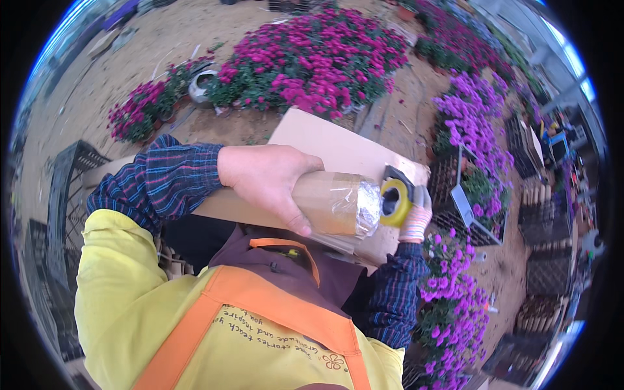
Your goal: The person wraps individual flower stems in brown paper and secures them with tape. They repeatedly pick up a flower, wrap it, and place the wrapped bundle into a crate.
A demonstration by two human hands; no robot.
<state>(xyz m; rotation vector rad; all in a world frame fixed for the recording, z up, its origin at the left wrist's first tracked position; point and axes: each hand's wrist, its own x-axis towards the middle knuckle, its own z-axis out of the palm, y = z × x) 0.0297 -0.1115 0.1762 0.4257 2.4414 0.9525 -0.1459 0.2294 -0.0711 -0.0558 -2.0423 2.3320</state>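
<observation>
A long cardboard package (326,195), rounded along its side, lies across in front of my body. Clear packing tape (368,207) wraps its right end and glints there. My left hand (268,180), bare, grips the package from above, with the thumb on the near side and the other fingers mostly hidden. In my right hand (420,212), which wears a striped glove, is a tape dispenser with a yellow roll of tape (397,202), right beside the taped end. A flat cardboard sheet (326,139) extends beyond and beneath the package.
Magenta potted flowers (312,53) stand on the sandy ground ahead. Purple flowers (468,117) line the right side, near a black plastic crate (446,190). More crates (543,219) sit farther right, and another black crate (73,195) stands at my left.
</observation>
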